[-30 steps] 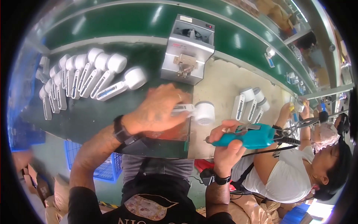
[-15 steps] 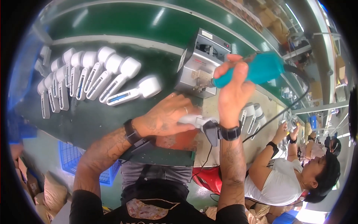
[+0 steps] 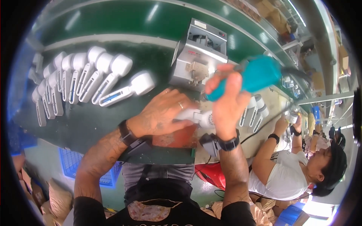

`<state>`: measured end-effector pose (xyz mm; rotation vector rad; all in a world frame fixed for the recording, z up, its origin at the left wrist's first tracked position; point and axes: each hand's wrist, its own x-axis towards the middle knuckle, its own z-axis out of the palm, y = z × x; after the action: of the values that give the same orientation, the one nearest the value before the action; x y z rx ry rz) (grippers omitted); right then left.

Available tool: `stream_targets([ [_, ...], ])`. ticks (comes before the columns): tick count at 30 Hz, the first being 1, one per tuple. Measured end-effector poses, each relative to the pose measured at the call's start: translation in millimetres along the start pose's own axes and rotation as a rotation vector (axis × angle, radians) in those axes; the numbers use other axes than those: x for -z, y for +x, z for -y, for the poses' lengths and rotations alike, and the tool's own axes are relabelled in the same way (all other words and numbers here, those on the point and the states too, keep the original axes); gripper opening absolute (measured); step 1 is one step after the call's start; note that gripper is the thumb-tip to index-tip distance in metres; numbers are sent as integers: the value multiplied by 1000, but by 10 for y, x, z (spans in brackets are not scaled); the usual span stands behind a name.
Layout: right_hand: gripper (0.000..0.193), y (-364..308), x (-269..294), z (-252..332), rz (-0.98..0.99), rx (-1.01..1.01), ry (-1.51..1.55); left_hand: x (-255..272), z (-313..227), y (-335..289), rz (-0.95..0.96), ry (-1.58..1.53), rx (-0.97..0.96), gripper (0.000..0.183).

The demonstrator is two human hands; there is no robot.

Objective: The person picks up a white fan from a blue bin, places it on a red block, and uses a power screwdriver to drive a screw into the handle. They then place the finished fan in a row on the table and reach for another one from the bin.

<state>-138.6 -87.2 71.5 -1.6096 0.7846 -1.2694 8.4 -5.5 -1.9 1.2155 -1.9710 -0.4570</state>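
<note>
My left hand [image 3: 163,112] is closed around a white handheld fan [image 3: 206,118], whose round vented end points right over the table. Above that fan, my right hand [image 3: 230,101] grips a teal electric screwdriver [image 3: 261,77]. The tool is tilted, its tip toward the left and its cord leaving to the right; the tip is partly hidden by my fingers. A grey box-shaped screw feeder [image 3: 200,56] stands just beyond my hands, apart from the screwdriver's tip. Several more white fans [image 3: 109,77] lie in a fanned-out row on the green table at left.
A few white fans [image 3: 253,113] lie to the right of my right hand. A reddish-brown patch [image 3: 175,138] is near the table's front edge. Below left is a blue crate [image 3: 69,162]. A co-worker [image 3: 283,171] in white sits at right, holding a white part.
The screwdriver has come away from the front of the screw feeder, down and toward the held fan. More of that fan's round end shows. The whole view has shifted slightly.
</note>
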Motion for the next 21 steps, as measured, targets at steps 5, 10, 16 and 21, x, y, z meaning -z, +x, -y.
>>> stream_targets([
  [5,45,-239,292,25,1,30,169,-5,-47,40,14,10,38,37],
  [10,68,-274,264,-8,1,20,66,6,-56,31,12,-1,42,37],
  [16,64,-295,269,-72,52,-6,70,7,-56,15,26,2,51,37],
  [21,51,-310,283,-187,88,19,112,-28,-46,24,33,-5,43,38],
])
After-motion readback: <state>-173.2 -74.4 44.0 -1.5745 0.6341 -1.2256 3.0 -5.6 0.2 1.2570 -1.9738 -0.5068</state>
